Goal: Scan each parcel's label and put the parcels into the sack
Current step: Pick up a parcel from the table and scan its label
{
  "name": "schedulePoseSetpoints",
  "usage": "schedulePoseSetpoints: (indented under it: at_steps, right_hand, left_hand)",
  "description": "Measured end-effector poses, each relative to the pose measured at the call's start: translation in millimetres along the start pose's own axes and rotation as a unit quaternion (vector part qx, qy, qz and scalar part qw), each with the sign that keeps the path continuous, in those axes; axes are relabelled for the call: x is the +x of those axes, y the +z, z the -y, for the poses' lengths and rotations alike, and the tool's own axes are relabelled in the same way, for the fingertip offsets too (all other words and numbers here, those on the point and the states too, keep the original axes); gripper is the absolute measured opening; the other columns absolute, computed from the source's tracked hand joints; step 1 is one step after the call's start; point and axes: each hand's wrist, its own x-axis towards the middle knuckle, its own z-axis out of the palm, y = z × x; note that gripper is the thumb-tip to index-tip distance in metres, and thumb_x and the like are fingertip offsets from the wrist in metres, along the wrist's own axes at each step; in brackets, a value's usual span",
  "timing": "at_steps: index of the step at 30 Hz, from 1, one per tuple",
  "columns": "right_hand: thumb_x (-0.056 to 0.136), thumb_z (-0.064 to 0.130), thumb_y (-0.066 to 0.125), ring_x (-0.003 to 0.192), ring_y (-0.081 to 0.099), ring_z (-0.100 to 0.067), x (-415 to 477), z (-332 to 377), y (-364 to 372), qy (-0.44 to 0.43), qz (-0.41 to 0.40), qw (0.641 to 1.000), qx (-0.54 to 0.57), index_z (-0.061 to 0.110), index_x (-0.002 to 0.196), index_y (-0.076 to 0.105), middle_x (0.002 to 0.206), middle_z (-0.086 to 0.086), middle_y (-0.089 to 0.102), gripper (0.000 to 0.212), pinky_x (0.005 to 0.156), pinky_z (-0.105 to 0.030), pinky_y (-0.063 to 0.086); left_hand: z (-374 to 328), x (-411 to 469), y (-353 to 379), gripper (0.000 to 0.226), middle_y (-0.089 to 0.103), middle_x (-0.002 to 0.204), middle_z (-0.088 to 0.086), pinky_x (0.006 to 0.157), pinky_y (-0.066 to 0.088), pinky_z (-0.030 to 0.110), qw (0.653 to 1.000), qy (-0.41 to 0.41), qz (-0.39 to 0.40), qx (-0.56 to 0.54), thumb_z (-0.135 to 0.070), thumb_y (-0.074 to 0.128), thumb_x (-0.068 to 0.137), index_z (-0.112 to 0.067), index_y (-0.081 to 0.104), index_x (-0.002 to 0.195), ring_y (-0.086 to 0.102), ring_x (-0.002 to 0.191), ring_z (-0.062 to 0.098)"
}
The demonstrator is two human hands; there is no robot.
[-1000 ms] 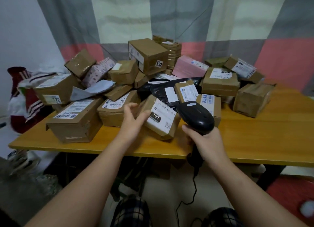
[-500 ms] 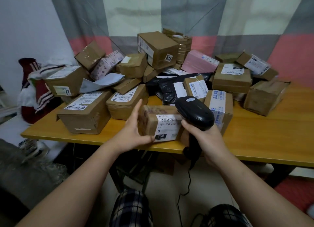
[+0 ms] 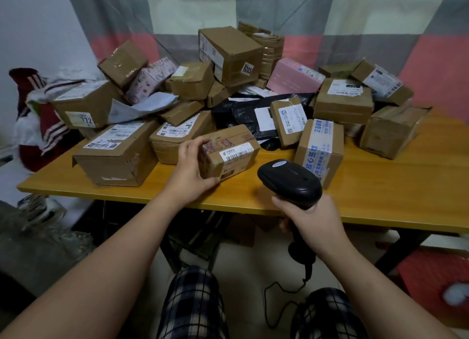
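Observation:
My left hand (image 3: 191, 170) grips a small brown cardboard parcel (image 3: 228, 152) by its left end, above the front of the wooden table (image 3: 380, 199). A white barcode label shows on the parcel's upper face. My right hand (image 3: 308, 223) holds the handle of a black barcode scanner (image 3: 289, 182), whose head sits to the right of the parcel, a short gap away. A heap of cardboard parcels (image 3: 228, 52) covers the back of the table. A grey sack-like heap (image 3: 38, 250) lies low on the left, dim and hard to make out.
A larger box (image 3: 116, 156) lies left of the held parcel, and a box with blue tape (image 3: 319, 151) stands to its right. Black mailer bags (image 3: 251, 115) and a pink box (image 3: 294, 77) lie in the heap. The scanner's cable (image 3: 279, 295) hangs near my knees.
My left hand has turned the parcel, so a different barcode label now faces up. The scanner has moved away to the right and lower. The view has shifted slightly.

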Motion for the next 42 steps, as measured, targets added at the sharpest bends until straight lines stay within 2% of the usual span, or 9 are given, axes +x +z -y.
schedulePoseSetpoints:
  at_steps: [14, 19, 23, 26, 29, 33, 37, 39, 42]
  right_hand:
    - [0.080, 0.022, 0.074, 0.054, 0.066, -0.024, -2, -3, 7, -0.001, 0.029, 1.000, 0.009, 0.020, 0.087, 0.067, 0.058, -0.003, 0.066, 0.010, 0.059, -0.041, 0.058]
    - [0.080, 0.020, 0.075, 0.059, 0.067, -0.020, -2, 1, 11, -0.008, 0.049, 0.999, 0.019, 0.022, 0.095, 0.066, 0.063, -0.002, 0.068, 0.017, 0.060, -0.031, 0.055]
    - [0.077, 0.016, 0.076, 0.064, 0.068, -0.011, -3, 9, 30, -0.050, 0.084, 0.995, 0.035, 0.029, 0.087, 0.068, 0.069, 0.003, 0.071, 0.018, 0.059, -0.019, 0.052]
    - [0.076, 0.014, 0.078, 0.073, 0.068, -0.002, -2, 18, 61, -0.078, 0.140, 0.986, 0.042, 0.047, 0.083, 0.070, 0.080, 0.014, 0.073, 0.034, 0.063, -0.014, 0.052]
    - [0.076, 0.014, 0.080, 0.082, 0.067, 0.004, -2, 24, 105, -0.103, 0.198, 0.974, 0.035, 0.057, 0.086, 0.067, 0.088, 0.023, 0.071, 0.046, 0.066, -0.012, 0.052]
    - [0.074, 0.018, 0.081, 0.086, 0.065, 0.007, -7, 25, 177, -0.091, 0.285, 0.953, 0.040, 0.040, 0.094, 0.067, 0.092, 0.024, 0.071, 0.033, 0.067, -0.007, 0.047]
    - [0.076, 0.015, 0.080, 0.092, 0.064, 0.003, -13, 9, 255, -0.047, 0.383, 0.922, -0.007, 0.027, 0.107, 0.066, 0.098, 0.014, 0.072, 0.036, 0.074, -0.011, 0.048]
    - [0.076, 0.010, 0.079, 0.090, 0.066, -0.007, -16, 1, 289, -0.014, 0.409, 0.911, -0.042, 0.014, 0.106, 0.067, 0.098, -0.001, 0.071, 0.032, 0.077, -0.023, 0.051]
    - [0.075, 0.005, 0.079, 0.075, 0.063, -0.001, -19, -13, 333, -0.034, 0.459, 0.883, -0.089, 0.009, 0.090, 0.066, 0.084, -0.006, 0.067, 0.020, 0.067, -0.022, 0.049]
  left_hand:
    - [10, 4, 7, 0.091, 0.021, 0.144, -0.004, 0.097, 0.024, 0.014, 1.000, 0.008, -0.021, 0.001, -0.015, 0.084, 0.068, -0.040, 0.028, 0.135, 0.027, 0.122, 0.003]
    - [-1, -12, 3, 0.092, 0.023, 0.132, -0.017, 0.099, 0.030, 0.016, 0.999, 0.016, -0.026, -0.031, -0.026, 0.086, 0.066, -0.047, 0.027, 0.135, 0.032, 0.123, 0.001]
    - [-11, -59, -12, 0.091, 0.028, 0.133, -0.023, 0.093, 0.036, 0.007, 0.990, 0.013, -0.065, -0.123, -0.046, 0.083, 0.059, -0.061, 0.026, 0.129, 0.036, 0.118, -0.017]
    - [-4, -103, -26, 0.089, 0.031, 0.140, -0.016, 0.092, 0.045, 0.014, 0.979, -0.029, -0.107, -0.172, -0.051, 0.082, 0.055, -0.067, 0.027, 0.123, 0.047, 0.117, -0.008]
    - [19, -146, -42, 0.093, 0.035, 0.141, -0.010, 0.089, 0.048, 0.017, 0.963, -0.087, -0.187, -0.172, -0.029, 0.087, 0.059, -0.066, 0.030, 0.121, 0.052, 0.113, -0.004]
    - [62, -204, -70, 0.091, 0.036, 0.140, -0.003, 0.083, 0.045, 0.005, 0.933, -0.155, -0.294, -0.135, -0.027, 0.084, 0.059, -0.045, 0.033, 0.132, 0.051, 0.105, -0.013]
    - [112, -263, -90, 0.092, 0.032, 0.143, 0.000, 0.100, 0.041, 0.021, 0.888, -0.259, -0.370, -0.088, -0.011, 0.085, 0.064, -0.034, 0.031, 0.135, 0.048, 0.115, -0.002]
    - [134, -288, -94, 0.093, 0.028, 0.136, -0.007, 0.095, 0.033, 0.006, 0.867, -0.302, -0.393, -0.053, -0.012, 0.086, 0.063, -0.032, 0.031, 0.135, 0.041, 0.108, -0.021]
    - [166, -319, -99, 0.093, 0.026, 0.133, -0.001, 0.080, 0.029, -0.010, 0.824, -0.365, -0.431, -0.024, -0.011, 0.087, 0.064, -0.018, 0.034, 0.139, 0.032, 0.098, -0.036]
